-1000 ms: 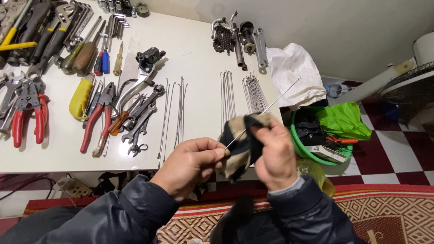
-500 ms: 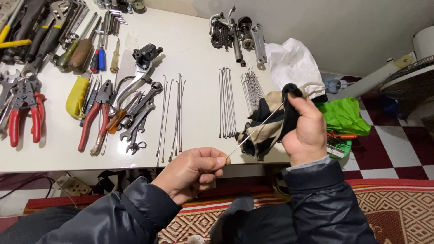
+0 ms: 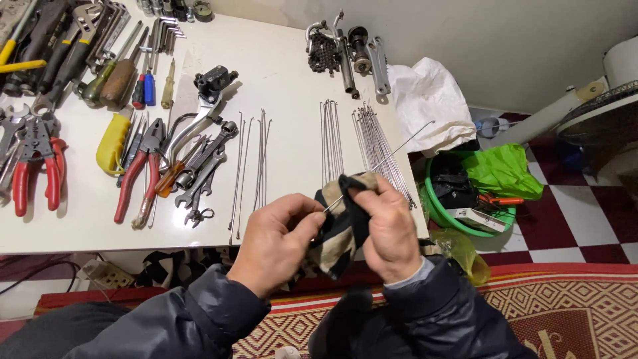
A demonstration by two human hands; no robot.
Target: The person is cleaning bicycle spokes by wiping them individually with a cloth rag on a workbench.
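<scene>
Since half a second earlier, the right hand [image 3: 392, 233] has been brought back down toward the left hand [image 3: 276, 242], so that the two are now close together above the near edge of the white table [image 3: 292, 80]. A thin metal spoke [image 3: 385, 159] is pinched at its near end between the thumb and forefinger of the left hand, whose other fingers are curled in. A dark and tan cloth [image 3: 342, 226] is gripped by the closed right hand and appears to be wrapped around the spoke near the left fingertips, though the contact itself is hidden by the fabric. From there the spoke slants up and to the right over the table. Two bundles of spokes [image 3: 375, 143] are laid on the table beneath it, with red-handled pliers [image 3: 136, 173] and wrenches [image 3: 206, 159] further left.
</scene>
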